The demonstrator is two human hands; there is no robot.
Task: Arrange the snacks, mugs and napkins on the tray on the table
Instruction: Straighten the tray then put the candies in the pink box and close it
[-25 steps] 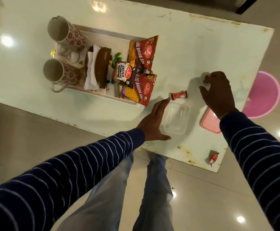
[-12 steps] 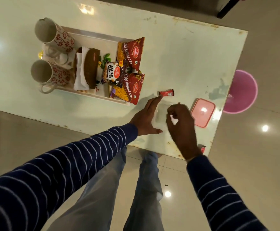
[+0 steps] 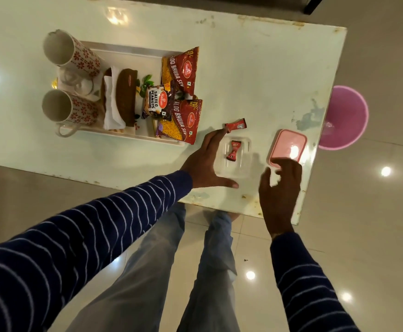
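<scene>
Both hands spread wide: left hand (image 3: pixel 206 161) braces my clear container (image 3: pixel 235 158) holding a candy (image 3: pixel 233 150); right hand (image 3: pixel 280 188) hovers near the bench (image 3: pixel 255 68) edge.

A pink lid (image 3: pixel 288 146) is lying just past the right fingers (image 3: pixel 289 167). A pink bin (image 3: pixel 345 117) is sitting on the shiny floor (image 3: pixel 375 224), farther right.

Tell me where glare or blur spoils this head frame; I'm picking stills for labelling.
Head view: ceiling lights glare on the table top near its far edge and on the pink lid, washing out a patch of each; more spots mirror off the floor tiles. The right hand is motion-blurred at its fingers. Wide-angle distortion bows the table edges. Snack packet print stays legible.
</scene>
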